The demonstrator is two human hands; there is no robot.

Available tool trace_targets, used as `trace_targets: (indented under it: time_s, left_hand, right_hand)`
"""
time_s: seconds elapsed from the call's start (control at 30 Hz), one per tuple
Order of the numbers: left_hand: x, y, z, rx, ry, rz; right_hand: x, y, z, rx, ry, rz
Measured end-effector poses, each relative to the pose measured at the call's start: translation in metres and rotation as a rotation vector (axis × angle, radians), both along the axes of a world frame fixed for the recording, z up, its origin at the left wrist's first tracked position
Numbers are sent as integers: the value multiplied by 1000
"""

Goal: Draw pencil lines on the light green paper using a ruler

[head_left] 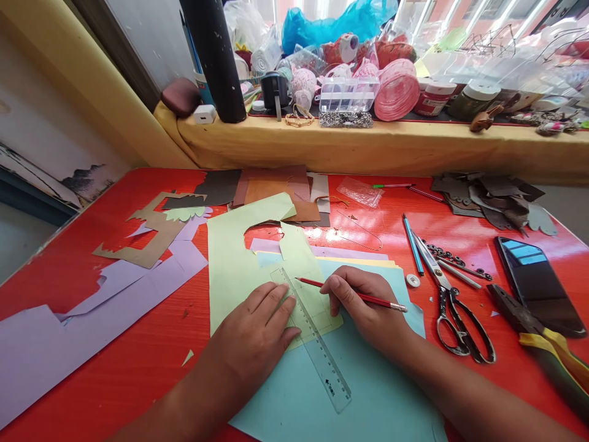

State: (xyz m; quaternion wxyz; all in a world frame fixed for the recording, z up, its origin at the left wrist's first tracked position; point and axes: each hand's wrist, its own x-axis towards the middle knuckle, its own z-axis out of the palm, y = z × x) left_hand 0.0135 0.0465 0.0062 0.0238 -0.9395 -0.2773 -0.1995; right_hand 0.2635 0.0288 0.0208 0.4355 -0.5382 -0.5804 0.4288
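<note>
My left hand [257, 328] lies flat with its fingers stretched out, pressing a clear plastic ruler [322, 356] onto a light green sheet of paper [230, 264]. The green sheet has a curved piece cut out of its upper part and faint pencil lines near its lower right corner. In my right hand [363, 298] is a red pencil [377, 300], its point close to the ruler's upper edge. Whether the point touches the paper I cannot tell. Beneath the green sheet lies light blue paper [372, 393].
To the right are scissors [444, 288], a blue pen [413, 244], pliers [529, 325] and a phone [543, 282]. Purple paper [151, 301] and a brown cut sheet [161, 236] lie left. Dark scraps [492, 196] sit at the back right, below a cluttered ledge [359, 144].
</note>
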Motion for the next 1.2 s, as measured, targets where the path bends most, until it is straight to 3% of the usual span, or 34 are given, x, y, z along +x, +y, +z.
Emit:
trace_targets:
  time_s: [0.4, 1.2]
  left_hand:
    - [8, 0, 8, 71, -23, 6]
    - [4, 0, 4, 56, 1, 6]
  right_hand:
    - [-1, 1, 7, 31, -44, 126]
    - [0, 2, 3, 161, -135, 173]
